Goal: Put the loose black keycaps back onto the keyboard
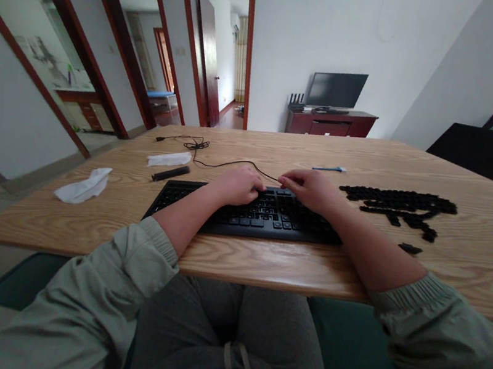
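Touching black plastic keyboard (256, 223): our left hand (237, 186), near exposed sockets; we can't tell its grip;
Right hand (311, 190): near back edge; grip unclear; precision needed.

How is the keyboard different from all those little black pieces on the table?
The keyboard is one long, flat board, but the little black pieces are lots of small bits, mostly laid in wobbly rows. The left hand and right hand are at the keyboard, while the rows of little black pieces lie off to the right, away from both. They're both black, and both are on the wooden table.
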`<state>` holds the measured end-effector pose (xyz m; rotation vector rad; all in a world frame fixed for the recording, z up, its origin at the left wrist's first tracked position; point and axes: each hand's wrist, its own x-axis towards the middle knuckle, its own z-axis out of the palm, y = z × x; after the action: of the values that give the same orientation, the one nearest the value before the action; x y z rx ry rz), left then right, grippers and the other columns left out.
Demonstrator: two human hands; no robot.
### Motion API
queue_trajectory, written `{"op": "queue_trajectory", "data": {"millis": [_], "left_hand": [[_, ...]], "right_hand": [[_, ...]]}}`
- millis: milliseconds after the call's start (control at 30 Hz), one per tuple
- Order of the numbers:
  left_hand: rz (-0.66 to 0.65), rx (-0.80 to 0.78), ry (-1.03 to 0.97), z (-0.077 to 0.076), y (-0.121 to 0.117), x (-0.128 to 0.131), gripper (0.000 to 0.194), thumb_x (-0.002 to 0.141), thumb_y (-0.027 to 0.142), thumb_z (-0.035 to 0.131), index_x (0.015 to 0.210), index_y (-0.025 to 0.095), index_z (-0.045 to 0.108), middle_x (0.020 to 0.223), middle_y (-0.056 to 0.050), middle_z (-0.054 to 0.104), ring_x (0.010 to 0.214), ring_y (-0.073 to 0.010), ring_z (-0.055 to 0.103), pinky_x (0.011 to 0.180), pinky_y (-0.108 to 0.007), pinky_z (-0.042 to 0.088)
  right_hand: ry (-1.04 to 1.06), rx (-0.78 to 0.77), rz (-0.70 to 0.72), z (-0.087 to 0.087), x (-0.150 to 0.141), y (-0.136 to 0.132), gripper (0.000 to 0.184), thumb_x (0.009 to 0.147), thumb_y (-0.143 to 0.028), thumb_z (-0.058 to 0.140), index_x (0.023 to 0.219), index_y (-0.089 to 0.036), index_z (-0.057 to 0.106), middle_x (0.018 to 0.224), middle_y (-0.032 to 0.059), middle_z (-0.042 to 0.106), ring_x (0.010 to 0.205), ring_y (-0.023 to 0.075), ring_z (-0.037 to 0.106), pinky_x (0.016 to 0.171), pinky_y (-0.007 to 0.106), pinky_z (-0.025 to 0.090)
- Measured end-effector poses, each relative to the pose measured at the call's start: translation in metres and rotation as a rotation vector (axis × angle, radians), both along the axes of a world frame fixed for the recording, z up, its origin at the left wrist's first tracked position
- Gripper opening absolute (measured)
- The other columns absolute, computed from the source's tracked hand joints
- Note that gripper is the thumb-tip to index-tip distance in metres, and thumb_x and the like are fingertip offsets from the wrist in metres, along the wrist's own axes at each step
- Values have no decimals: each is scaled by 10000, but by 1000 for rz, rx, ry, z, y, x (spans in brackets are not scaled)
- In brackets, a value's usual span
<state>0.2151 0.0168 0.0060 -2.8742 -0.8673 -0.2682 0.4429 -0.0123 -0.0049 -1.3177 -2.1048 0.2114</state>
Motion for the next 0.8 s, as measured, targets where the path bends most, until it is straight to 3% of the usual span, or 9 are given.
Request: {"op": "queue_trajectory", "data": {"millis": [233,533,800], "left_hand": [[31,-24,-22,-2,2,-1,440,805,86,516,1110,278,768,1110,-27,758,1104,-201,642,1029,-316,443],[122,-54,-41,-4,-1,3,395,809,101,550,1076,286,774,1109,-42,753,1066,-216,659,967,-316,473],[66,-47,-49,-11,1,-1,424,814,102,510,1126,249,758,1200,-33,733,1113,-199,653,997,-306,479]], "right_hand": [[25,3,-28,-1,-2,0,310,935,-398,554,929,-170,764,876,82,765,743,192,649,692,303,453],[-45,46,-64,-7,-6,1,375,957,-443,482,834,-173,712,824,84,744,711,193,613,655,309,424],[-5,32,-28,-6,-4,-1,287,935,-372,559,1010,-162,739,968,99,763,814,204,661,737,317,479]]}}
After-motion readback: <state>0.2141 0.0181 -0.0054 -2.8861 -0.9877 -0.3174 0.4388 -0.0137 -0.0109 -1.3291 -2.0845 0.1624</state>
